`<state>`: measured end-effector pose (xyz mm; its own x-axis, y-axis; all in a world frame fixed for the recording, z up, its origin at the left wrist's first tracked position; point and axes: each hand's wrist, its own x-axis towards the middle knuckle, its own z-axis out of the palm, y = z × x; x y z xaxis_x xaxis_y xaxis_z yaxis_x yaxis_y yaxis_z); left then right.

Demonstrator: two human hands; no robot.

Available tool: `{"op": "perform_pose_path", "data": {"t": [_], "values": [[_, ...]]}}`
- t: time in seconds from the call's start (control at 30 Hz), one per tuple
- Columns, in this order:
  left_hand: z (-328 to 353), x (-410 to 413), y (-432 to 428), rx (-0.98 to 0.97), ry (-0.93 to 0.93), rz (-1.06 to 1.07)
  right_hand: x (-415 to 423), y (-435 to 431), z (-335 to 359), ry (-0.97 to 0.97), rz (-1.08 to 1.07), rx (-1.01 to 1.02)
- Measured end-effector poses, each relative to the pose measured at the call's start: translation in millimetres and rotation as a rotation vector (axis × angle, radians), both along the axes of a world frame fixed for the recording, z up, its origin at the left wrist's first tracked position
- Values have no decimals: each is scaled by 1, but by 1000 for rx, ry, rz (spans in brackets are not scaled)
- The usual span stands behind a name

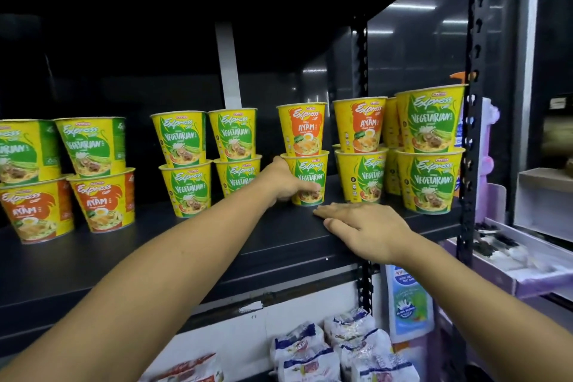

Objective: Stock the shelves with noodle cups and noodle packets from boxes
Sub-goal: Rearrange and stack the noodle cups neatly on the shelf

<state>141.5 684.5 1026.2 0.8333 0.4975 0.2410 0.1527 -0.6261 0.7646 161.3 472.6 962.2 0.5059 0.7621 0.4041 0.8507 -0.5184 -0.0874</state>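
Yellow noodle cups stand in two-high stacks along a dark shelf (279, 242). My left hand (283, 181) grips the side of a green vegetarian cup (310, 175), the bottom cup of a middle stack. An orange ayam cup (302, 129) sits on top of it. My right hand (362, 226) lies flat, palm down, on the shelf just in front of that stack, fingers spread and holding nothing. More stacks stand to the left (183, 164) and right (431, 149). Noodle packets (335, 350) lie on the level below.
A black perforated upright (469, 164) bounds the shelf on the right, another (361, 65) stands behind the cups. Purple and white display boxes (527, 257) sit to the right. A white post (229, 68) rises at the back. Bare shelf surface lies at the front left.
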Motion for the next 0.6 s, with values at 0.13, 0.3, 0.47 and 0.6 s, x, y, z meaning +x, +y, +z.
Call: {"op": "perform_pose_path", "data": {"t": [0.13, 0.3, 0.47, 0.6], "values": [[4, 23, -4, 11, 44, 19, -1, -1, 0, -25, 11, 9], [10, 41, -7, 53, 100, 38, -1, -1, -1, -58, 28, 13], [12, 47, -7, 59, 110, 50, 1, 0, -3, -83, 44, 30], [14, 47, -6, 65, 113, 62, 3, 1, -6, -93, 46, 50]]}}
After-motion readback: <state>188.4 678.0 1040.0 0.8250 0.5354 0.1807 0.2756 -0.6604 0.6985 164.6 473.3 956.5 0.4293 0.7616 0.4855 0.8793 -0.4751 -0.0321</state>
